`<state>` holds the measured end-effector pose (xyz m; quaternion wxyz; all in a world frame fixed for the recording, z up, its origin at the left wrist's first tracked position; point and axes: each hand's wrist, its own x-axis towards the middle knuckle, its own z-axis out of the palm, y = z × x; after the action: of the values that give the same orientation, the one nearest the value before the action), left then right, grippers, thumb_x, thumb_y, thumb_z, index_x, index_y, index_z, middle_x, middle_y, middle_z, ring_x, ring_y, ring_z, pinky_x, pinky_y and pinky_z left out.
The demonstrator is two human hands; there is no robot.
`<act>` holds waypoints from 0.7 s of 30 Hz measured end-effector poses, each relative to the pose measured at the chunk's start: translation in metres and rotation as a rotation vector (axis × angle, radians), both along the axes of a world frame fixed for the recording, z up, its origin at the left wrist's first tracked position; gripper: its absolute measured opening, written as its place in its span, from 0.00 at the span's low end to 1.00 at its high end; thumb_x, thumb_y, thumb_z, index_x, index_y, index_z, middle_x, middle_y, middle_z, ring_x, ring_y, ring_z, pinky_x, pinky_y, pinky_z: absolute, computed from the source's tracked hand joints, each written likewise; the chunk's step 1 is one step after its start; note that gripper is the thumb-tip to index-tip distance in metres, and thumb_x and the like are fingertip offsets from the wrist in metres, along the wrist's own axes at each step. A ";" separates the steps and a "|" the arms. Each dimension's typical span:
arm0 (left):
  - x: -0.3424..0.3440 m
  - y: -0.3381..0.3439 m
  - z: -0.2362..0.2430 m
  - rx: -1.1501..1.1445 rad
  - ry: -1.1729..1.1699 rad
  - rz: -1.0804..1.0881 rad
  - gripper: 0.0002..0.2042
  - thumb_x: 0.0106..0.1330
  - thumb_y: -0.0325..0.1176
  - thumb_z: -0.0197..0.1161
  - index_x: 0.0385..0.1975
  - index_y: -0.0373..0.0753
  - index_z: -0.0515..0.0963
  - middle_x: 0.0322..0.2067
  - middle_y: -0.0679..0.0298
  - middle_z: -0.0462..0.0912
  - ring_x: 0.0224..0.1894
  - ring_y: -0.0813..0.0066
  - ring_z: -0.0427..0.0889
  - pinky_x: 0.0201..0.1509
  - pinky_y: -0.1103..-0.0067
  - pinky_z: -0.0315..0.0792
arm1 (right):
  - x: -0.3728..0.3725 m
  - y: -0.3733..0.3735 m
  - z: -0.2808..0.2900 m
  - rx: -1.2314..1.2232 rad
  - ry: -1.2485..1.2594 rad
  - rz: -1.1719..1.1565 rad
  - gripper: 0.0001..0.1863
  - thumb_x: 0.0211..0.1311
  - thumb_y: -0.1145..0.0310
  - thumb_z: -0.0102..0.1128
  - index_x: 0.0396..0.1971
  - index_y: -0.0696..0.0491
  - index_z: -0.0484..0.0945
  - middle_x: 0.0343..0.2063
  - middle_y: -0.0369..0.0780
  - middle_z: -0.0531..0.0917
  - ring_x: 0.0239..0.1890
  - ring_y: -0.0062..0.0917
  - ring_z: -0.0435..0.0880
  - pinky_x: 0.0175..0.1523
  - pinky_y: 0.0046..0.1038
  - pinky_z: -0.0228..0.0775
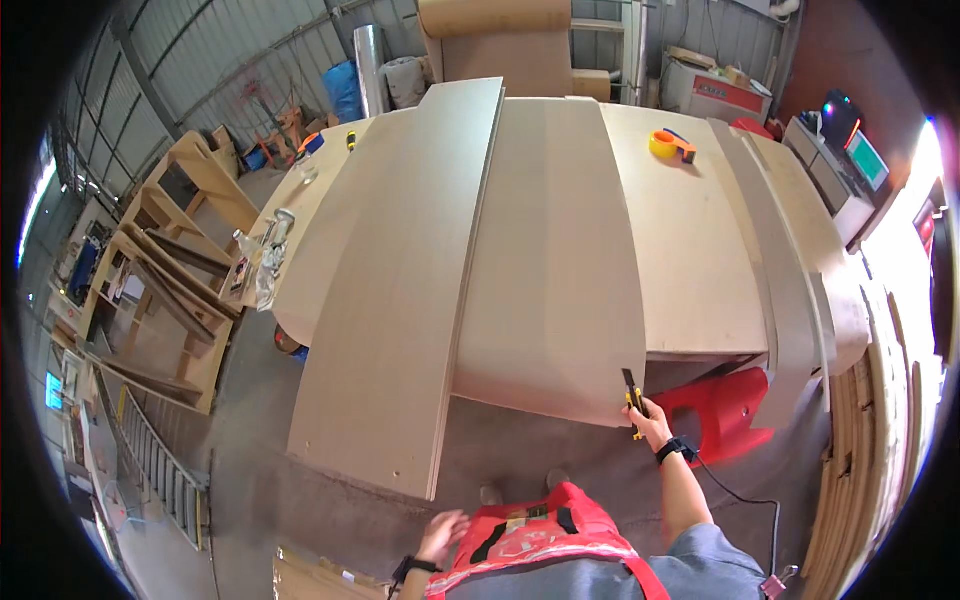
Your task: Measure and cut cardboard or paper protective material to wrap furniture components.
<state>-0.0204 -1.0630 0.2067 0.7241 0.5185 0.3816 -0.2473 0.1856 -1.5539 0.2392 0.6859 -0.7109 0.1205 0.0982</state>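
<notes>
The blade tip of the yellow-and-black utility knife [633, 396] is hard to see at the corner of the pale plywood board [553, 290]. The right hand [650, 420] grips it, arm stretched forward. The left hand [441, 536] hangs low, fingers spread, holding nothing.

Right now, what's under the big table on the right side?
A red stool pokes out from under the table, near the right hand holding a knife. The boards on top hide everything further under.
</notes>
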 end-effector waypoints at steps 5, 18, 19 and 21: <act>0.051 -0.056 -0.002 -0.083 0.123 -0.016 0.25 0.66 0.43 0.63 0.57 0.36 0.67 0.55 0.52 0.73 0.54 0.60 0.76 0.55 0.58 0.74 | -0.083 0.016 0.023 0.163 0.096 0.124 0.11 0.62 0.64 0.60 0.41 0.54 0.80 0.33 0.31 0.80 0.37 0.15 0.74 0.46 0.21 0.65; -0.009 -0.062 0.006 -0.620 0.016 0.283 0.20 0.58 0.41 0.72 0.48 0.48 0.74 0.46 0.69 0.80 0.52 0.72 0.76 0.53 0.63 0.73 | -0.218 0.060 0.067 0.090 0.246 -0.161 0.11 0.67 0.64 0.58 0.42 0.55 0.79 0.36 0.33 0.82 0.38 0.17 0.78 0.46 0.23 0.69; -0.013 -0.062 0.014 -0.534 -0.112 0.262 0.18 0.59 0.40 0.71 0.47 0.47 0.75 0.44 0.70 0.80 0.48 0.73 0.78 0.48 0.68 0.75 | -0.218 0.065 0.071 0.035 0.181 -0.150 0.12 0.66 0.62 0.59 0.40 0.56 0.80 0.35 0.33 0.82 0.37 0.17 0.77 0.46 0.22 0.68; -0.017 -0.065 0.032 -0.464 -0.239 0.245 0.16 0.60 0.38 0.70 0.46 0.46 0.75 0.42 0.70 0.81 0.45 0.75 0.79 0.44 0.73 0.77 | -0.217 0.072 0.084 -0.075 0.310 -0.233 0.12 0.66 0.63 0.60 0.40 0.56 0.80 0.35 0.33 0.82 0.38 0.17 0.77 0.47 0.24 0.69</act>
<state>-0.0375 -1.1277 0.2389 0.8878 0.3145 0.2865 -0.1758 -0.0310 -1.4824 0.3234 0.6389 -0.6936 0.3096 0.1217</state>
